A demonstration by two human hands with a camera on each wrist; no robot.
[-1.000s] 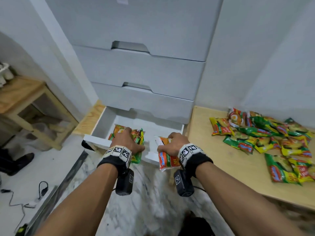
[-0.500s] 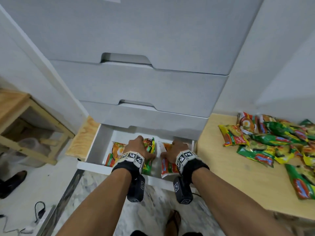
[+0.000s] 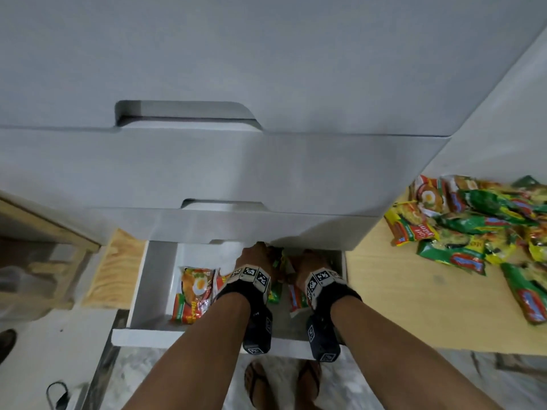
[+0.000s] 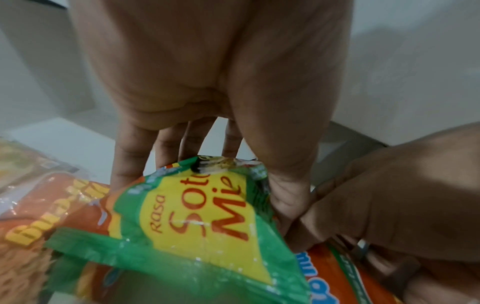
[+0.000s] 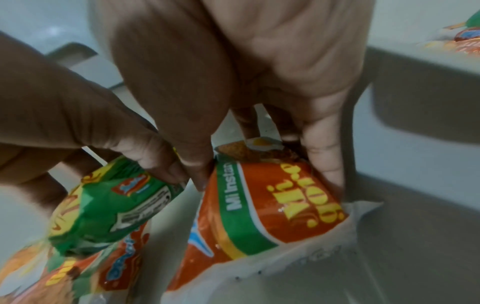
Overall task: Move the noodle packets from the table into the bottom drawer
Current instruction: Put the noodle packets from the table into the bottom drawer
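Hands deeper in bottom drawer than before, left hand gripping green packet, right hand gripping orange packet

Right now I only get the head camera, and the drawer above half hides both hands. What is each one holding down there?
Observer: The left hand grips a green packet printed "Rasa Soto Mie", with the thumb on one side and the fingers on the far side.
Operator: And the other one?
Observer: The right hand holds an orange packet marked "Mi Instan", low inside the bottom drawer.
Operator: Are the two hands apart?
Observer: No. The right wrist view shows them touching at the thumbs, between the two packets.
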